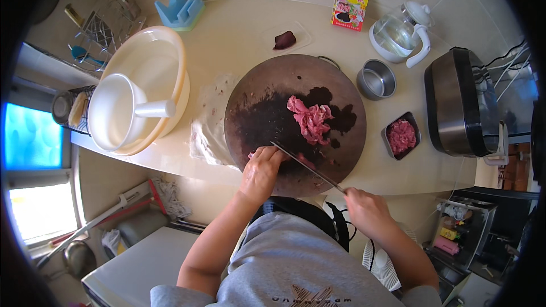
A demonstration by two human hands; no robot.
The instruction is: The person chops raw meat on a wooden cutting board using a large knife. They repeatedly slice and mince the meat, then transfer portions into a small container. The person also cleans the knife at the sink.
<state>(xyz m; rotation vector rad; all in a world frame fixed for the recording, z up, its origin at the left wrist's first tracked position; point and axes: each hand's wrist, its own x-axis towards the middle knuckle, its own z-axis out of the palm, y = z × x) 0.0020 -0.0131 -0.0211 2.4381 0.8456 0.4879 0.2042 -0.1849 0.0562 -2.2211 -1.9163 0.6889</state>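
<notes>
My right hand [367, 208] grips the handle of a kitchen knife [308, 167], whose blade slants up and left across the round wooden chopping board [264, 81]. Beside the blade's tip, my left hand [262, 168] presses a piece of raw meat [251, 154] onto the board, its fingers covering most of it. A thin strip of meat [306, 161] lies along the blade's far side. Further up the board rests a loose pile of pink sliced meat [310, 119]. Dark wet patches mark the wood around that pile.
Right of the board stand a round metal bowl [376, 79], a metal dish of minced meat [401, 137], a glass kettle [399, 34] and a steel appliance [458, 102]. A plastic bag [211, 132] touches the left side, near a large basin [181, 94]. Behind lies a dark red piece [284, 40] on clear plastic.
</notes>
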